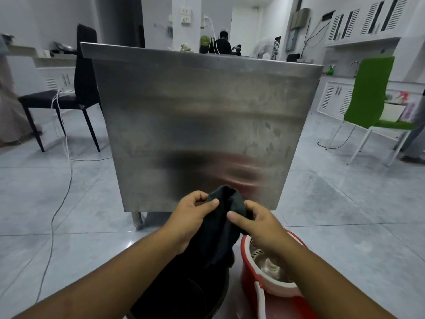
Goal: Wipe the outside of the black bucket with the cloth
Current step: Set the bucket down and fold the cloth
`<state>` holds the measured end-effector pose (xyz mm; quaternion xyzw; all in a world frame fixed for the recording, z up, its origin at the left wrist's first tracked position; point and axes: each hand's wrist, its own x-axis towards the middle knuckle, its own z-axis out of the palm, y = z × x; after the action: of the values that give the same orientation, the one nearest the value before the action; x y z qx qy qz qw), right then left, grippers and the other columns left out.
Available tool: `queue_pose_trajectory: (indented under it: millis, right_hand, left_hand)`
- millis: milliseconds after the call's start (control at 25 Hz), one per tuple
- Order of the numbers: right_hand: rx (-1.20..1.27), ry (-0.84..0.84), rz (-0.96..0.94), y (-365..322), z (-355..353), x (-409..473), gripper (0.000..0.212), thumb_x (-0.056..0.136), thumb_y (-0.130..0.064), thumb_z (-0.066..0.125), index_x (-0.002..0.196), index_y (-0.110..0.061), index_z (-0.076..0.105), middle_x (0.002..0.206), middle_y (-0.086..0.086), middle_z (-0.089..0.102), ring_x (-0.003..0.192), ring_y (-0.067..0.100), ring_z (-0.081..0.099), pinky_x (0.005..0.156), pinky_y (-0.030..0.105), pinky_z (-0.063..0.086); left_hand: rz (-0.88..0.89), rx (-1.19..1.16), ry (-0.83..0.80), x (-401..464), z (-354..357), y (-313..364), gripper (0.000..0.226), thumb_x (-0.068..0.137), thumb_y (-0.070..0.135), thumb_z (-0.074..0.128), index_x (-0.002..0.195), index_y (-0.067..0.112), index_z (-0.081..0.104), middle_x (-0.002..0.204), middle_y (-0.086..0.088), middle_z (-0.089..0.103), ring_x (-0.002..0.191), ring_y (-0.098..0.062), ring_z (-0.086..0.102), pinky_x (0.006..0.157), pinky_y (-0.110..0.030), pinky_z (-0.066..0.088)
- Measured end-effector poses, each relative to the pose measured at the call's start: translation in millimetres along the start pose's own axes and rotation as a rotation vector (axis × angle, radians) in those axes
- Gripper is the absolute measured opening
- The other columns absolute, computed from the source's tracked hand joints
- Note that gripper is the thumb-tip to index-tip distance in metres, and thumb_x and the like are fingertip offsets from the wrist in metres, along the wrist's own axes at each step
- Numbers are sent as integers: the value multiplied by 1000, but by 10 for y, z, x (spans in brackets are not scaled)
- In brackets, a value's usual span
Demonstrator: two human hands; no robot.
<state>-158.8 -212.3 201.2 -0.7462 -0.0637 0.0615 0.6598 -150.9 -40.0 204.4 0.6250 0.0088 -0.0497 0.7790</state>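
Presently: cloth (pixel 226 223), dark, pinched by the fingers of left hand (pixel 192 218) and right hand (pixel 257 226) and bunched, seemingly to ready it, directly above black bucket (pixel 184 293); red mop bucket (pixel 276 282) just beside the black bucket.

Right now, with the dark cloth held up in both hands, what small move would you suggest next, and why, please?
Probably lower the dark cloth onto the round black bucket's outer wall. Both the left hand and right hand pinch the cloth in the air above it, touching nothing, beside the red mop bucket.
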Motion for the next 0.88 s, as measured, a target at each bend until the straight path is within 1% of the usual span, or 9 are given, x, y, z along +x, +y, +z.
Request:
queue_pose_trajectory:
  millis: [80, 160, 240, 320, 440, 600, 680, 760, 880]
  right_hand:
    - [132, 23, 71, -33, -177, 38, 2, 90, -8, 64, 89, -8, 66, 94, 17, 70, 90, 32, 67, 80, 42, 56]
    - [232, 19, 102, -69, -356, 54, 9, 83, -4, 64, 77, -9, 60, 83, 17, 60, 81, 30, 57, 76, 43, 48]
    - [217, -75, 112, -108, -452, 31, 14, 70, -5, 64, 69, -13, 53, 73, 13, 55, 72, 26, 53, 70, 39, 44]
    - [182, -224, 136, -123, -430, 2, 16, 67, -5, 63, 65, -14, 51, 67, 10, 54, 63, 21, 53, 61, 33, 43]
    - [221, -375, 182, -153, -319, -6, 16, 68, -3, 65, 67, -14, 53, 68, 10, 55, 62, 20, 53, 60, 32, 44]
    - [314, -344, 210, -123, -419, 12, 18, 66, -6, 74, 70, -13, 58, 74, 13, 60, 67, 22, 60, 64, 32, 51]
    - [411, -303, 304, -53, -485, 25, 27, 67, -17, 82, 88, -6, 67, 94, 21, 66, 85, 29, 66, 81, 41, 55]
    - [444, -260, 434, 22, -472, 28, 47, 86, -37, 69, 114, 1, 68, 116, 25, 67, 110, 37, 62, 104, 49, 45]
    - [437, -163, 530, 66, -392, 45, 65, 93, -57, 46, 112, 1, 69, 104, 25, 74, 106, 42, 64, 101, 55, 44]
  left_hand:
    - [17, 127, 32, 38, -137, 134, 19, 87, 7, 63, 70, 14, 61, 65, -8, 66, 59, -21, 61, 58, -30, 52]
    - [51, 316, -17, 79, -333, 268, 17, 77, 5, 65, 65, 18, 62, 61, -4, 62, 59, -20, 55, 53, -26, 44]
    - [-1, 501, -253, 58, -478, 351, 11, 66, 10, 63, 76, 12, 67, 72, -9, 63, 70, -21, 56, 61, -27, 44]
    - [-165, 635, -544, -11, -486, 328, 33, 71, 22, 68, 98, 2, 68, 93, -15, 66, 85, -22, 60, 77, -30, 47]
    - [-421, 550, -799, -184, -227, 194, 36, 83, 24, 68, 112, 4, 68, 117, -21, 67, 103, -29, 63, 100, -40, 48]
    - [-355, 230, -691, -233, 52, 86, 25, 79, 18, 67, 101, 8, 74, 99, -8, 75, 90, -21, 70, 94, -36, 51]
    - [-321, 30, -621, -239, 89, 124, 34, 77, 19, 66, 107, 3, 73, 105, -13, 74, 93, -23, 70, 91, -35, 52]
    - [-299, -96, -538, -238, 115, 181, 36, 80, 19, 63, 111, 3, 71, 114, -15, 73, 97, -23, 70, 92, -34, 52]
    - [-257, -190, -419, -199, 90, 265, 44, 77, 27, 58, 113, 6, 70, 108, -11, 75, 93, -21, 72, 88, -32, 54]
